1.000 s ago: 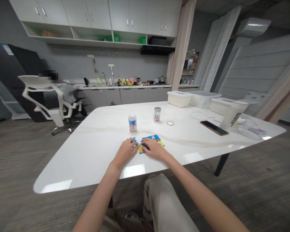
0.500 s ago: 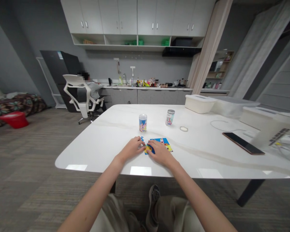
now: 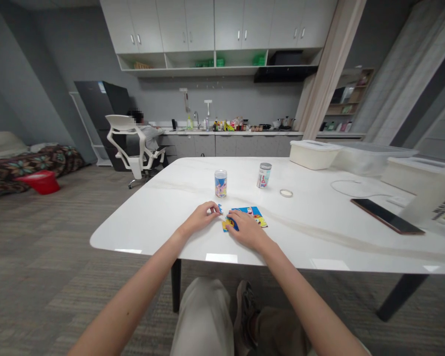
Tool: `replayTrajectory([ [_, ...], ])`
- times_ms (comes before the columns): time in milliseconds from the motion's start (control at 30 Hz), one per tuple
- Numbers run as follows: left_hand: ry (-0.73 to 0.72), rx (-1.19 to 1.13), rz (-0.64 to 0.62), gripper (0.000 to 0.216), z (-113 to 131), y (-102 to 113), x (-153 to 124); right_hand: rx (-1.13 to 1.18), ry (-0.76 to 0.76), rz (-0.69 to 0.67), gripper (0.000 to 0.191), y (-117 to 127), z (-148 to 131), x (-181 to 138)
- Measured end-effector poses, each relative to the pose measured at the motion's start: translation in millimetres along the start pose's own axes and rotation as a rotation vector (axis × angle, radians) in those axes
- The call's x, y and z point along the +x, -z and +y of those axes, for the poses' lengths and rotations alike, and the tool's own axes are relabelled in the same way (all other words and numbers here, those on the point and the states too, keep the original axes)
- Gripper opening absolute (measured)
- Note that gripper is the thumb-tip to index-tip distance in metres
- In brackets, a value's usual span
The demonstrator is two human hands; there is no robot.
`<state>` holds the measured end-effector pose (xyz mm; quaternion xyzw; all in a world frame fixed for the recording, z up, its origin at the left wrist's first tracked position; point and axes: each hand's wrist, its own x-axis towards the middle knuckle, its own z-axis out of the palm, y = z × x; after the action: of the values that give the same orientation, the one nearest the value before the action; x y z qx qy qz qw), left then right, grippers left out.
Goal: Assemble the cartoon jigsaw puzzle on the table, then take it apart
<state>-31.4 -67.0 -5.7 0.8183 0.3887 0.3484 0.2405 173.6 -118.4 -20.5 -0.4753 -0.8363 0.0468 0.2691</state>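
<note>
A partly joined jigsaw puzzle (image 3: pixel 258 217), blue with yellow cartoon figures, lies on the white table. My right hand (image 3: pixel 246 229) rests on its left part, fingers stretched out and covering some of the picture. A yellow section (image 3: pixel 225 226) shows beside the right thumb. To the left, my left hand (image 3: pixel 202 217) has its thumb and forefinger pinched at a small blue-and-white puzzle piece (image 3: pixel 220 208). Just beyond the hands stands a clear can (image 3: pixel 220 185) with a colourful cartoon print.
A second can (image 3: pixel 264 176) with a grey lid stands farther right, near a ring-shaped lid (image 3: pixel 286 193). At the right are a phone (image 3: pixel 386 216), a white cable (image 3: pixel 343 188) and plastic boxes (image 3: pixel 314 154). A person (image 3: pixel 148 136) sits across the room.
My left hand has moved back from the yellow section to the small blue piece, its fingers now closer together. My right hand stays on the puzzle. The camera view has shifted slightly.
</note>
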Motion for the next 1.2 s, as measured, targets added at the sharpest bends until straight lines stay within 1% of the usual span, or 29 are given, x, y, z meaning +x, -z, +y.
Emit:
replayTrajectory([
  [167, 0.008, 0.009, -0.014, 0.009, -2.7, -0.1, 1.5, 0.009, 0.011, 0.003, 0.031, 0.5, 2.4, -1.7],
  [300, 0.012, 0.023, -0.026, 0.009, -1.8, -2.1, 1.6, 0.000, -0.011, 0.006, 0.031, 1.2, 2.8, -2.0],
  [567, 0.015, 0.091, 0.052, 0.010, -4.4, -3.0, 3.8, -0.011, -0.080, 0.024, 0.030, 1.0, 5.0, -3.5],
  [700, -0.005, 0.087, -0.010, 0.011, 1.1, -3.0, 3.1, 0.006, -0.099, 0.022, 0.034, 3.4, 3.5, -5.5],
  [800, -0.031, 0.119, -0.054, 0.011, 4.5, -3.1, 2.5, -0.001, -0.094, 0.021, 0.032, 6.2, 1.9, -8.4],
  [900, -0.037, 0.121, -0.065, 0.010, 6.1, -2.6, 1.9, -0.005, -0.049, -0.001, 0.030, 9.0, 0.5, -12.7],
  [1033, -0.063, 0.136, -0.122, 0.014, 9.1, -1.1, 0.5, -0.011, 0.014, -0.018, 0.026, 11.8, -1.5, -16.6],
  [1200, -0.121, 0.182, -0.148, 0.021, 11.0, -2.3, -1.0, 0.009, 0.018, -0.061, 0.030, 12.8, -4.3, -18.6],
])
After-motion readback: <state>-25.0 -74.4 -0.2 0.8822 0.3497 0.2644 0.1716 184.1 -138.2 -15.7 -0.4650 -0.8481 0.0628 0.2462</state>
